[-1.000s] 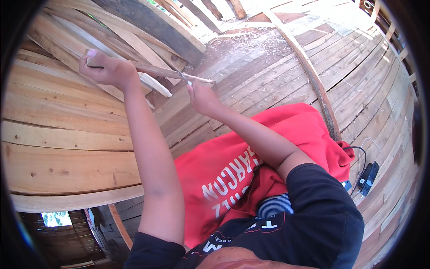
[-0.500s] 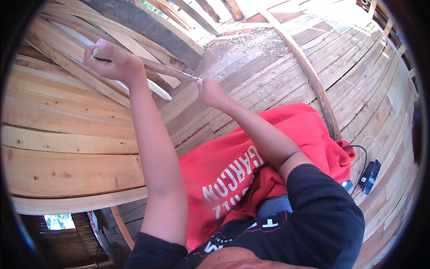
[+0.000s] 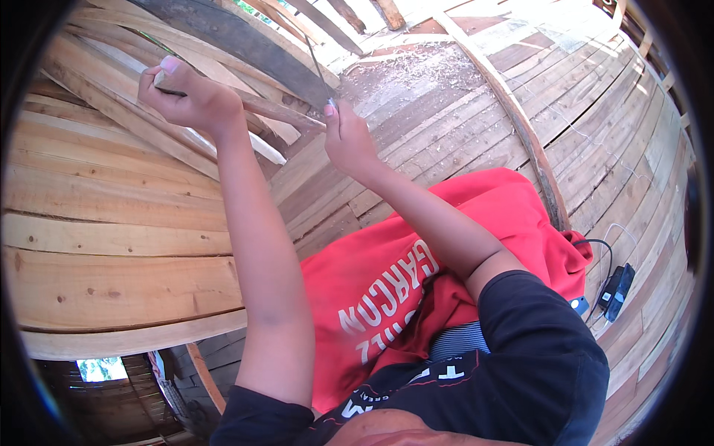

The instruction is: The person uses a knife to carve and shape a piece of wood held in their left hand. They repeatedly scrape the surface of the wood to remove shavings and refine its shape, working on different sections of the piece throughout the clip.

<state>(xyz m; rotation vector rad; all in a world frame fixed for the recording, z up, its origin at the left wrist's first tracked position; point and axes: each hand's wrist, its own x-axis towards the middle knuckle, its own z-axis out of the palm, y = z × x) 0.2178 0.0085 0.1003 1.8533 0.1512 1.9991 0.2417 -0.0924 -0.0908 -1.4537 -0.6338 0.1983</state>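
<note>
My left hand [image 3: 192, 97] is closed round one end of a long, squared wooden stick [image 3: 279, 111], whose butt shows between thumb and fingers. The stick slants away to the right, and its far end reaches my right hand [image 3: 349, 143]. That hand is closed on a knife [image 3: 318, 67] with a thin dark blade pointing up and to the far left. A pale bit shows where the blade meets the hand, while the handle is hidden in the fist. Whether the right hand touches the stick's end cannot be made out.
Rough planks and beams [image 3: 245, 48] lean at the far left beside a plank bench [image 3: 119, 230]. Wood shavings [image 3: 424, 74] litter the board floor. A long batten [image 3: 513, 111] crosses it. Red cloth [image 3: 491, 201] covers my lap; a black device with a cable [image 3: 616, 290] lies at right.
My right hand has turned and the knife blade has swung up off the stick, now standing out toward the far left. The left hand keeps its hold on the stick nearly unmoved.
</note>
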